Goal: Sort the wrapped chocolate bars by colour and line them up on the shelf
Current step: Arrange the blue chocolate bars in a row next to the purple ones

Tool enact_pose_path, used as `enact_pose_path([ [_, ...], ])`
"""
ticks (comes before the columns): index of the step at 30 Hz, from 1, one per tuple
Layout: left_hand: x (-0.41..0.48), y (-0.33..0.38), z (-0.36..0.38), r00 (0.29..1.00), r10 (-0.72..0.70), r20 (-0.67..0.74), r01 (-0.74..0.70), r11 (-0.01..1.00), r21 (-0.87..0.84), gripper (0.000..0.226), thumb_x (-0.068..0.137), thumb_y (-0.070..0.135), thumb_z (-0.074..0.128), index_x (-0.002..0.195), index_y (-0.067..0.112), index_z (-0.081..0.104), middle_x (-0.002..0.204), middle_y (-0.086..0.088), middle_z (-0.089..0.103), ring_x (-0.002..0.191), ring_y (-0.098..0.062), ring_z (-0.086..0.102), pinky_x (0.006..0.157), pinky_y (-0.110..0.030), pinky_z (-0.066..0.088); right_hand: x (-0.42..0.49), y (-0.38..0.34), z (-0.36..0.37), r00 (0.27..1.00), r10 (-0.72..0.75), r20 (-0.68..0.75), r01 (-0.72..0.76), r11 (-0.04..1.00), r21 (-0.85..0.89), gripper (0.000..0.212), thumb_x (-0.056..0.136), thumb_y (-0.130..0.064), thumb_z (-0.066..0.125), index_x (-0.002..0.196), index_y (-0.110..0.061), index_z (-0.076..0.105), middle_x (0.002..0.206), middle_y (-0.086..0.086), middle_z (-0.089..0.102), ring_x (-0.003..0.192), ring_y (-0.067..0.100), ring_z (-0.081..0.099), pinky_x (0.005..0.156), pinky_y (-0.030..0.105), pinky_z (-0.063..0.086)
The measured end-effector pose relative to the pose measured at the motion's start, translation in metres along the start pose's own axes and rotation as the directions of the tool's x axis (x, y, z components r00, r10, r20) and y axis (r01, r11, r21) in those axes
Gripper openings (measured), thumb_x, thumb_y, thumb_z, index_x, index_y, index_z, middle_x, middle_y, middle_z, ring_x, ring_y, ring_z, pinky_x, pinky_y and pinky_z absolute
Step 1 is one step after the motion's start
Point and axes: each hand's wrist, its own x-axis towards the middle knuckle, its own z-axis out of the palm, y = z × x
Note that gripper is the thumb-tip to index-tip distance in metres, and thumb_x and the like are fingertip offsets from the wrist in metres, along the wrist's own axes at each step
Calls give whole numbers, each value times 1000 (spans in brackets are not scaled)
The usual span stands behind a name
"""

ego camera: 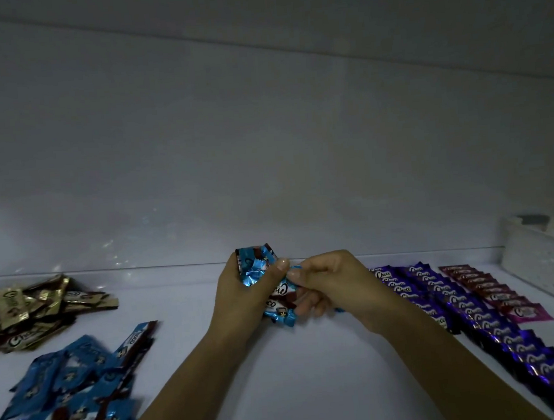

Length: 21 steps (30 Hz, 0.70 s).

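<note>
At the middle of the white shelf (315, 372), my left hand (239, 295) grips a small bunch of blue wrapped bars (256, 264). My right hand (327, 282) pinches one blue bar (281, 304) at the edge of that bunch. A loose heap of blue bars (74, 385) lies at the lower left. Gold bars (28, 312) are piled at the far left. To the right, purple bars (476, 313) lie in overlapping rows running toward me, and beyond them a short row of pink bars (501, 295).
A white perforated basket (544, 255) stands at the far right against the back wall (264, 144). Bare shelf surface lies between the blue heap and the purple rows.
</note>
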Motion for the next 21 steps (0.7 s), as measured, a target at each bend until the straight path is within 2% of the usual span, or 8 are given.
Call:
enact_pose_path([
  [4, 1, -3, 0, 1000, 18, 21, -18, 1000, -5, 40, 73, 27, 75, 109, 18, 61, 95, -4, 73, 84, -21, 72, 69, -33, 59, 0, -3, -6, 994, 65, -92, -58, 995, 83, 15, 94, -24, 56, 93, -15, 68, 70, 5, 72, 51, 16, 65, 40, 20, 44],
  [7, 1, -4, 0, 1000, 4, 13, -4, 1000, -9, 27, 81, 23, 71, 106, 21, 62, 92, 0, 74, 80, -18, 72, 62, -27, 57, 1, -2, -11, 993, 51, -107, -47, 998, 40, 14, 94, -23, 56, 90, -18, 68, 72, 2, 72, 53, 12, 64, 43, 18, 44],
  [10, 0, -2, 0, 999, -39, 5, 39, 997, -59, 30, 79, 30, 71, 104, 17, 63, 88, -5, 74, 72, -19, 72, 58, -29, 55, 1, -3, -10, 996, 2, -91, -8, 998, -61, 15, 94, -18, 56, 88, -19, 69, 72, -3, 68, 53, 9, 63, 48, 19, 43],
  [12, 1, -2, 1, 998, -58, -6, 57, 994, -95, 24, 82, 28, 69, 103, 18, 63, 85, -5, 74, 69, -19, 71, 55, -29, 54, -1, -4, -8, 997, -19, -70, 11, 994, -106, 16, 94, -18, 56, 88, -22, 70, 71, -4, 68, 53, 9, 63, 49, 20, 43],
  [15, 2, -1, 3, 996, -60, -58, 53, 991, -125, 13, 86, 21, 68, 98, 18, 65, 82, -5, 75, 65, -19, 71, 52, -29, 53, -2, -9, -5, 988, -65, -137, 42, 986, -159, 17, 94, -16, 55, 89, -17, 71, 72, -4, 68, 50, 10, 63, 46, 17, 42],
  [17, -1, 2, 7, 996, -56, -69, 44, 985, -166, 12, 86, 20, 68, 97, 16, 65, 81, -5, 74, 62, -17, 70, 50, -27, 52, -2, -14, -3, 977, -93, -190, 68, 989, -133, 17, 94, -13, 54, 88, -12, 70, 71, -3, 68, 49, 12, 63, 43, 14, 41],
  [21, -5, 8, 15, 995, -94, -46, 79, 964, -255, 14, 87, 21, 67, 99, 13, 65, 80, -7, 74, 61, -16, 69, 49, -27, 52, -5, -20, 1, 963, -82, -258, 72, 996, -48, 19, 96, -17, 52, 84, -14, 66, 71, -2, 69, 48, 12, 63, 41, 18, 39],
])
